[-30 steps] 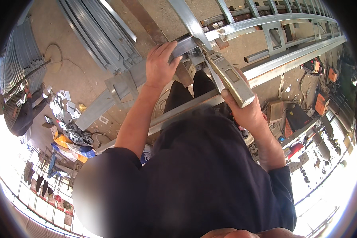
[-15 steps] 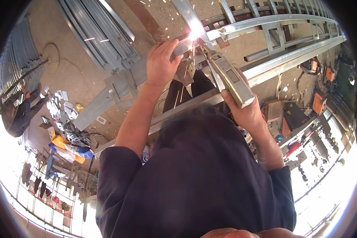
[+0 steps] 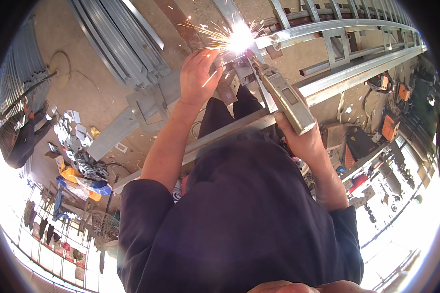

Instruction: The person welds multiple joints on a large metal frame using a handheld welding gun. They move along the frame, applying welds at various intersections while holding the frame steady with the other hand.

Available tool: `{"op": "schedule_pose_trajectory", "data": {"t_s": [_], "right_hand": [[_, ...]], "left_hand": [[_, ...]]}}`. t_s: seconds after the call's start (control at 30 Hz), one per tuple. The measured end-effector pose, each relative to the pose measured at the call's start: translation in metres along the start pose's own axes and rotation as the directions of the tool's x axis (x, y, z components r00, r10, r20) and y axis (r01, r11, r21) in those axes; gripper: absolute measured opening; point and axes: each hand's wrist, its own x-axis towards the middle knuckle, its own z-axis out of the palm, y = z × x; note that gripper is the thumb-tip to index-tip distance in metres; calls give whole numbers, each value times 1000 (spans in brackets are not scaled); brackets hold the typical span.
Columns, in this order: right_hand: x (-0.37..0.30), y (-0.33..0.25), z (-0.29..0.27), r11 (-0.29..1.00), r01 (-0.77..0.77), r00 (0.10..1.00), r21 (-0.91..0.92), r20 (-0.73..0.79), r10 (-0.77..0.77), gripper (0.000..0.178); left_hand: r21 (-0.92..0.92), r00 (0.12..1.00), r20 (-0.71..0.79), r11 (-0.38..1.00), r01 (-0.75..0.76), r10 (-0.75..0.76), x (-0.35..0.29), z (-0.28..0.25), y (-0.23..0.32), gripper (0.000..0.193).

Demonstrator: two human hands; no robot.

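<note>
Brass-toned, a boxy metal handheld tool (image 3: 289, 101) fills the right hand (image 3: 302, 139), fingers wrapped round it — its tip just beside a white glare (image 3: 240, 38) spraying orange sparks (image 3: 208, 32). The left hand (image 3: 198, 78) lies on a silver metal bar (image 3: 226, 59) near the glare; whether its fingers grip, I cannot tell. Farther out — a silver ladder-like metal frame (image 3: 327, 26) rightward, long grey metal channels (image 3: 113, 44) leftward.

The welding tool (image 3: 291, 101), boxy, dull gold and scuffed, slanted across the area right of centre, its narrow end pointing up and left, close to a blinding white glow throwing orange sparks at upper centre. The grey metal bar (image 3: 227, 58) lay just left of that glow, slightly tilted and partly covered.
</note>
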Motion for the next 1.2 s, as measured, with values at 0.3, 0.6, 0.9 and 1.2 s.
{"op": "schedule_pose_trajectory", "data": {"t_s": [0.3, 0.6, 0.9, 1.2], "right_hand": [[-5, 6, 0, 999, 4, 1000, -32, 6, -4, 69], [-9, 8, 0, 999, -30, 1000, -19, 3, 30, 69], [-12, 11, 1, 998, 19, 999, -61, -26, -21, 66], [-14, 12, 0, 999, -11, 1000, -49, 0, 11, 66]], "left_hand": [[46, 1000, -22, 999, -12, 13, -1, 2, 0, 49], [-21, 1000, 3, 1000, 1, -1, 1, 2, 1, 51], [27, 1000, -14, 1000, 11, -10, -1, 3, 0, 48], [27, 999, -2, 999, 36, -35, 0, 2, 3, 51]]}}
